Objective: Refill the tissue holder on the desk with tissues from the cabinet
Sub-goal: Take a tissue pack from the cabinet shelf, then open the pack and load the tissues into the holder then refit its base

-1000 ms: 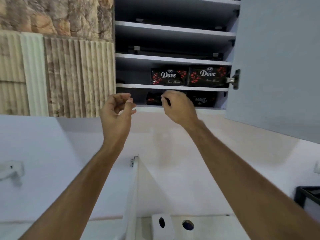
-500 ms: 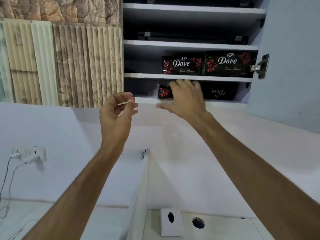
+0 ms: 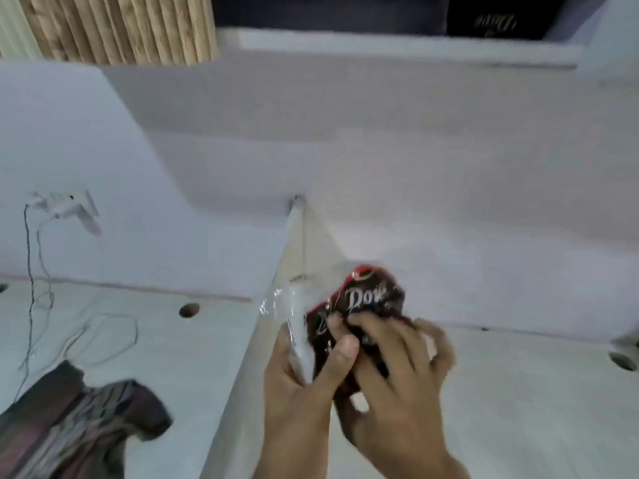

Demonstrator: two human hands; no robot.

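Note:
A black and red tissue pack with a white logo is held low over the white desk, just right of the desk divider. My left hand grips its clear plastic end from the left. My right hand clutches the pack from the front and right. Both hands press into the wrapper. Another dark tissue pack lies on the bottom cabinet shelf at the top. The tissue holder is hidden from view.
A wall socket with a white plug and thin cables sits at the left. A dark patterned cloth lies at the lower left. Round cable holes mark the desk surface. Ribbed wood panelling covers the upper left wall.
My right hand has pulled a tissue pack off the bottom shelf and brought it down to desk level. My left hand has closed on it too. The view has tilted downward.

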